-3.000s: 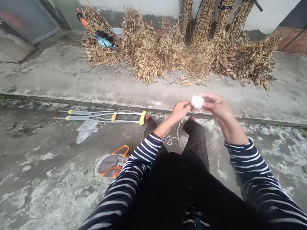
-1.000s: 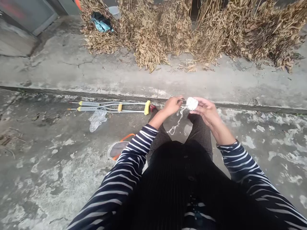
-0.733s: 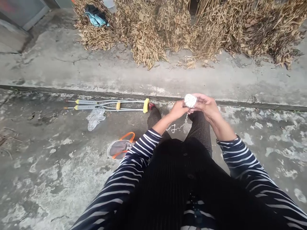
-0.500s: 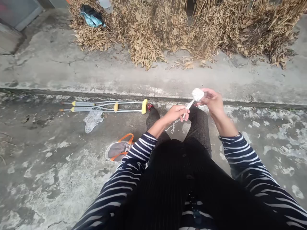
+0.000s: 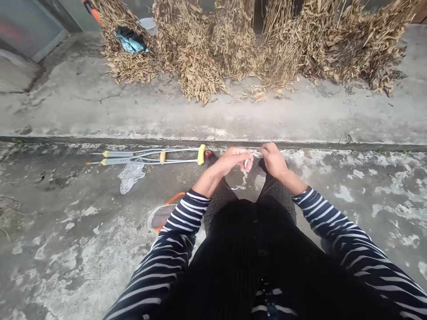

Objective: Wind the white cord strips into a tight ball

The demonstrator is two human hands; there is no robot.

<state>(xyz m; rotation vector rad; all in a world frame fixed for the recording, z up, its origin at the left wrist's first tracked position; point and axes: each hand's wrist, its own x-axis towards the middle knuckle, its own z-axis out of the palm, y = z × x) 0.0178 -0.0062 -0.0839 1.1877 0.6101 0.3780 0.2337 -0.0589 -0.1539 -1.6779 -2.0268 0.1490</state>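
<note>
Fingers of the left hand [image 5: 233,161] curl inward, nearly closed, around a white string [image 5: 255,154], with the fingertips turned toward the right hand [image 5: 273,160]. That hand is also bent almost shut, its fingers pinching the string from the other side. Both hands sit close together above the knees, almost touching, and the grip hides part of what they hold, so it cannot be told whether the string is wound into anything there.

A short length of the string runs left to right across the small gap between the hands. Below the left hand, a loose, kinked length [image 5: 244,181] hangs toward the person, its long axis pointing near and down between the knees of the dark trousers [image 5: 278,191]. Striped sleeves [image 5: 187,213] cover both forearms.

To the left lie a pair of metal crutches [image 5: 147,156], long axes running left to right, with yellow pads at their right ends. Nearer them is a crumpled clear plastic bag [image 5: 130,177], and an orange-handled bag [image 5: 162,218] lies by the left knee. Beyond a concrete step edge [image 5: 213,143], bundles of dried brown stalks [image 5: 196,58] line the far side, with a blue cloth [image 5: 130,41] resting on the leftmost.
</note>
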